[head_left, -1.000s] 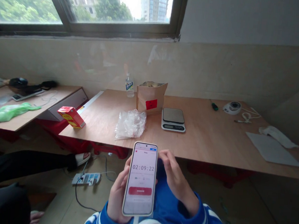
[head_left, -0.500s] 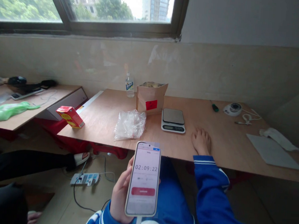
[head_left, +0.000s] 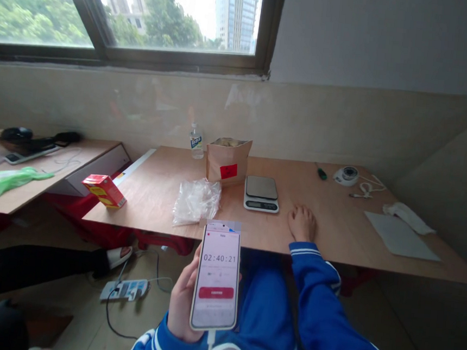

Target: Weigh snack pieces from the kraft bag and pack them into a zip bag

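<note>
My left hand (head_left: pixel 183 301) is wrapped round a smartphone (head_left: pixel 216 282) above my lap. A white cable (head_left: pixel 211 336) runs from its lower end, and large timer digits show on the lit screen. My right hand (head_left: pixel 302 222) lies palm down on the wooden table (head_left: pixel 335 227) with nothing visible in it, its fingers resting on the surface. Left of that hand sits a digital kitchen scale (head_left: pixel 261 194) with a bare platform. Behind the scale and further left stands an open brown paper bag (head_left: pixel 227 161) with a red label. A crumpled clear plastic bag (head_left: pixel 197 202) lies in front of it.
A red box (head_left: pixel 105 190) is at the table's left corner, and a bottle (head_left: pixel 196 141) stands near the wall. Toward the right are a screwdriver (head_left: pixel 321 173), a white dome camera (head_left: pixel 345 175) and a grey sheet (head_left: pixel 402 236). Another person's leg (head_left: pixel 33 269) and a power strip (head_left: pixel 124 289) are lower left.
The whole view has shifted, so the table things appear lower and further left. The timer digits on the phone differ. Both hands keep their positions, the left still holding the smartphone.
</note>
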{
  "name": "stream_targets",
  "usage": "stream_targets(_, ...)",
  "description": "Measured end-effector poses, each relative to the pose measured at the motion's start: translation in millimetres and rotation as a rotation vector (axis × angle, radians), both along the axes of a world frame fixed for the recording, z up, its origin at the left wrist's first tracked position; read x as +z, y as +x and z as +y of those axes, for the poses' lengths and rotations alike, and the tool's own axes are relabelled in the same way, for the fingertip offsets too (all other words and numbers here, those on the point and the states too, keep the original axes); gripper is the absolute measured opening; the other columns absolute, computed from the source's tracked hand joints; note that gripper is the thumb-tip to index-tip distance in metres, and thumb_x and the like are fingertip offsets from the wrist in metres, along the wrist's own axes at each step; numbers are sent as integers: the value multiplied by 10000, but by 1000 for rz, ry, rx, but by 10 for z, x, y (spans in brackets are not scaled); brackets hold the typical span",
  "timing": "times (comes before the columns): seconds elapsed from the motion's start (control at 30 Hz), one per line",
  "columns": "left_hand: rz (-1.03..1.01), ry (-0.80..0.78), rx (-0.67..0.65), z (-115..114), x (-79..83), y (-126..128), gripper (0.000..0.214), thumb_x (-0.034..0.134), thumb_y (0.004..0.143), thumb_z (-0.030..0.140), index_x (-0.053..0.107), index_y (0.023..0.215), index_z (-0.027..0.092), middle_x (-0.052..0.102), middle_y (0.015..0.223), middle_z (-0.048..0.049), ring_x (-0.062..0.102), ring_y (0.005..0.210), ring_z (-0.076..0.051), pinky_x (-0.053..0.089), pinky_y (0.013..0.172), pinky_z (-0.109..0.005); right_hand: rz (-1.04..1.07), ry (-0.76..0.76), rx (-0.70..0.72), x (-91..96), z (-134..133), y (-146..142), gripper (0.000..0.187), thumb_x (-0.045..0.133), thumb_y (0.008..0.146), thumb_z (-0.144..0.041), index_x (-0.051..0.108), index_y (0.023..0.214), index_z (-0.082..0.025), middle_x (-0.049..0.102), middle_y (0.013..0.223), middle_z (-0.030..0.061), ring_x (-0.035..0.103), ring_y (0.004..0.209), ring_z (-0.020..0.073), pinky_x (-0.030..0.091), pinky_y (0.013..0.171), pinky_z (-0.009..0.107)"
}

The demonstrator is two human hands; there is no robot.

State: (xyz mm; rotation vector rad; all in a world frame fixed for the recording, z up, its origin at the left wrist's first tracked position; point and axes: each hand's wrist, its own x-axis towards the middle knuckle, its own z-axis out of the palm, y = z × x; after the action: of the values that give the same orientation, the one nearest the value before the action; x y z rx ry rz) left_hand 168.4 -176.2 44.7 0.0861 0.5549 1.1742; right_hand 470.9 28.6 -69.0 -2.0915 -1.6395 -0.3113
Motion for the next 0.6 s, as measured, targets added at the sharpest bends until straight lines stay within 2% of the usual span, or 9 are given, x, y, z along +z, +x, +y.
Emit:
stream_targets(0.13,-26,53,-21,101,-6,-26,508,438,882,373,454,1364,211,677,1128,-131,632,1030,-333,405,986,-522,7,36,16,-24,10,18,343,403,862,-224,594,1108,-79,604,1133,179,488,1084,270,364,925,401)
stream_targets(0.2,-21,85,-36,189,-26,-114,487,414,889,372,490,1338,200,679,1124,-133,625,1044,-335,405,990,-523,7,53,35,-38,10,34,347,391,861,-218,593,1105,-76,602,1130,185,486,1081,272,370,922,410)
stream_targets(0.27,28,89,8,321,-42,-271,460,403,888,343,524,1310,207,699,1080,-121,639,1019,-329,428,970,-519,13,66,50,-52,9,48,349,386,860,-215,593,1104,-76,598,1138,188,482,1090,274,374,927,420)
stream_targets(0.33,164,-7,179,499,-40,-484,424,424,872,268,559,1272,229,738,939,-85,677,924,-299,478,921,-493,13,71,57,-71,11,60,349,385,860,-221,595,1097,-76,599,1136,189,482,1096,278,378,933,430)
stream_targets(0.4,327,-103,360,708,-16,-728,431,457,854,247,548,1276,245,741,889,-64,686,887,-284,516,869,-470,2,79,59,-95,16,70,351,384,862,-231,597,1094,-77,601,1133,189,484,1095,284,380,936,436)
stream_targets(0.47,479,-131,529,921,19,-979,433,486,839,239,546,1268,240,735,859,-46,688,867,-259,544,824,-418,-10,95,61,-121,22,79,356,381,864,-240,597,1097,-78,602,1137,186,486,1094,288,382,940,439)
stream_targets(0.53,604,-136,639,1112,46,-1216,417,509,830,242,554,1245,227,726,838,-33,689,841,-236,557,786,-373,-12,116,64,-142,29,86,361,380,865,-242,596,1101,-75,600,1147,186,486,1098,288,384,944,438)
stream_targets(0.6,686,-150,666,1273,52,-1422,393,517,830,239,564,1218,201,716,807,-30,689,815,-224,560,756,-349,-14,128,71,-157,36,91,364,376,865,-240,597,1100,-71,602,1144,188,489,1095,287,388,945,436)
